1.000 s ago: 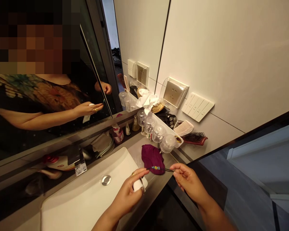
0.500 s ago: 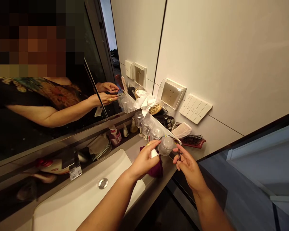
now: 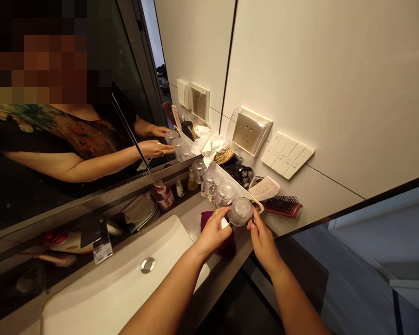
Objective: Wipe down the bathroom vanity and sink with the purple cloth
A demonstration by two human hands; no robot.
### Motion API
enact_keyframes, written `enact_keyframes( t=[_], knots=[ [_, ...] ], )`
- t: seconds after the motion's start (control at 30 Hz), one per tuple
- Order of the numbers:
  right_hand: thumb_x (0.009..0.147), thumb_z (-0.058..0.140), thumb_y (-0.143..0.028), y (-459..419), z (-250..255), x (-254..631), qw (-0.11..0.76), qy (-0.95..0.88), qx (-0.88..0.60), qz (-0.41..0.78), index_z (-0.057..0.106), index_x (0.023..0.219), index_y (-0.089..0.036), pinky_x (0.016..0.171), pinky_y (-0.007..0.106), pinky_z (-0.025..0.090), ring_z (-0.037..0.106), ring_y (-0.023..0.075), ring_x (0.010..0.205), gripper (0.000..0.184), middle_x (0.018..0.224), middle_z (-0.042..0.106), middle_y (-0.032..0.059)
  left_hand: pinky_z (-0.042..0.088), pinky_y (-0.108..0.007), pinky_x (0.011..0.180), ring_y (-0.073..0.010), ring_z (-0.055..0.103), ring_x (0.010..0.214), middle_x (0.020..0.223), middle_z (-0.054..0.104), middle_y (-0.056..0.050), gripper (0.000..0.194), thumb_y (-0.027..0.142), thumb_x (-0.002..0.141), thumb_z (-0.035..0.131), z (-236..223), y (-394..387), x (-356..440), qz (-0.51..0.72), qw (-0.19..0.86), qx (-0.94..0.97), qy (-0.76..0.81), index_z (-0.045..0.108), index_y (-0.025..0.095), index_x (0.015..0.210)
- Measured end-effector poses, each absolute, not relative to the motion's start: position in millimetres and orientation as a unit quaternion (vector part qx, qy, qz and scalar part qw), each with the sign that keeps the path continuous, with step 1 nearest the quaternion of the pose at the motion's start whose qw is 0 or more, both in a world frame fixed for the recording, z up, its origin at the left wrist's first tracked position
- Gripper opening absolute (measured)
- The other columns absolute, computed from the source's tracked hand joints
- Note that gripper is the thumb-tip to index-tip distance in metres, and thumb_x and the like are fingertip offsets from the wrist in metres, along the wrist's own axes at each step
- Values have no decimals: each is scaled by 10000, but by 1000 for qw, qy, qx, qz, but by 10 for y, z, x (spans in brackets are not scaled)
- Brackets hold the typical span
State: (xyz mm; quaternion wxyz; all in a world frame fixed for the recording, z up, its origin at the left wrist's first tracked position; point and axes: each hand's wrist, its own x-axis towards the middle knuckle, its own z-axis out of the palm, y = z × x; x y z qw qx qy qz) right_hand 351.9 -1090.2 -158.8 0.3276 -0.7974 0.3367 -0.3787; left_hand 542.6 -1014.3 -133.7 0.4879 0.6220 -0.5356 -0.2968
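A clear plastic cup (image 3: pixel 240 211), upside down, is at the near end of a narrow white rack (image 3: pixel 235 180). My left hand (image 3: pixel 214 235) is at its left side, fingers closed, with a small white piece (image 3: pixel 225 223) showing between thumb and fingers; what it is I cannot make out. My right hand (image 3: pixel 263 237) is at the cup's right side, its fingers pinched on a bit of dark cord (image 3: pixel 253 217), mostly hidden by fingers and cup. More clear cups (image 3: pixel 226 193) hang in a row behind. A dark purple cloth (image 3: pixel 209 221) lies below my left hand.
White crumpled tissue (image 3: pixel 209 142), a shaver (image 3: pixel 244 174), a pale comb (image 3: pixel 265 187) and a red-backed hairbrush (image 3: pixel 282 205) lie along the rack. A socket (image 3: pixel 250 131) and switches (image 3: pixel 288 155) are on the wall. The sink (image 3: pixel 125 284) is left, under a mirror (image 3: pixel 90 167).
The dark cord with coloured beads, earlier stretched between my hands above the cup, is now mostly out of sight. My right hand has moved left and in against the cup, its fingers closing.
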Motion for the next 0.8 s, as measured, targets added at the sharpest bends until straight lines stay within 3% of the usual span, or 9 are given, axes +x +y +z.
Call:
enact_keyframes(
  t=[0.13, 0.23, 0.33, 0.4, 0.5, 0.6, 0.7, 0.8],
  knots=[
    [1042, 352, -361, -10858, -1857, 3556, 313, 365, -779, -403, 418, 1528, -142, 819, 337, 547, 657, 190, 834, 537, 959, 689, 85, 402, -457, 1182, -257, 582, 1285, 1392, 638, -106, 671, 77, 680, 563, -1495, -10196, 5433, -320, 496, 626, -509, 637, 169, 1340],
    [1038, 388, -399, -10867, -2199, 3553, 334, 399, -736, -432, 514, 1363, -158, 761, 322, 559, 665, 174, 752, 424, 939, 712, 83, 406, -456, 1175, -253, 581, 1288, 1388, 648, -101, 663, 87, 700, 546, -1605, -10182, 5439, -328, 500, 636, -488, 629, 173, 1352],
    [1020, 424, -440, -10933, -2573, 3546, 342, 426, -716, -434, 548, 1163, -193, 764, 338, 578, 711, 204, 820, 311, 909, 734, 87, 356, -472, 1209, -263, 539, 1348, 1423, 625, -125, 634, 104, 707, 574, -1730, -10112, 5454, -318, 506, 655, -461, 633, 151, 1336],
    [1016, 411, -462, -11002, -2783, 3560, 317, 433, -735, -415, 565, 1114, -201, 816, 381, 587, 724, 239, 921, 318, 982, 744, 124, 409, -460, 1161, -251, 585, 1272, 1371, 655, -111, 605, 131, 720, 591, -1807, -10030, 5465, -322, 510, 665, -442, 640, 165, 1322],
    [1002, 394, -451, -11101, -2995, 3594, 256, 440, -772, -380, 588, 1198, -173, 931, 467, 579, 691, 291, 1103, 392, 1180, 702, 190, 524, -394, 968, -198, 662, 994, 1230, 713, -79, 593, 201, 767, 594, -1887, -9864, 5473, -358, 511, 668, -405, 607, 188, 1359],
    [971, 419, -332, -11088, -3082, 3569, 205, 438, -792, -372, 549, 1331, -142, 1040, 524, 536, 604, 315, 1264, 428, 1318, 623, 214, 527, -324, 815, -152, 639, 833, 1218, 720, -87, 565, 275, 812, 582, -1926, -9684, 5470, -395, 525, 662, -361, 569, 177, 1369],
    [961, 399, -216, -10884, -3049, 3474, 171, 415, -803, -393, 585, 1300, -158, 1022, 547, 541, 623, 305, 1193, 391, 1220, 646, 185, 497, -284, 786, -141, 629, 857, 1260, 703, -109, 506, 329, 838, 576, -1943, -9498, 5458, -393, 540, 668, -330, 570, 167, 1317],
    [976, 401, -162, -10592, -2906, 3449, 176, 301, -875, -336, 624, 1300, -218, 1042, 518, 534, 623, 275, 1201, 398, 1226, 670, 140, 420, -240, 616, -86, 527, 650, 1244, 686, -98, 501, 377, 849, 574, -1966, -9266, 5441, -390, 530, 685, -313, 557, 175, 1307]
  ],
)
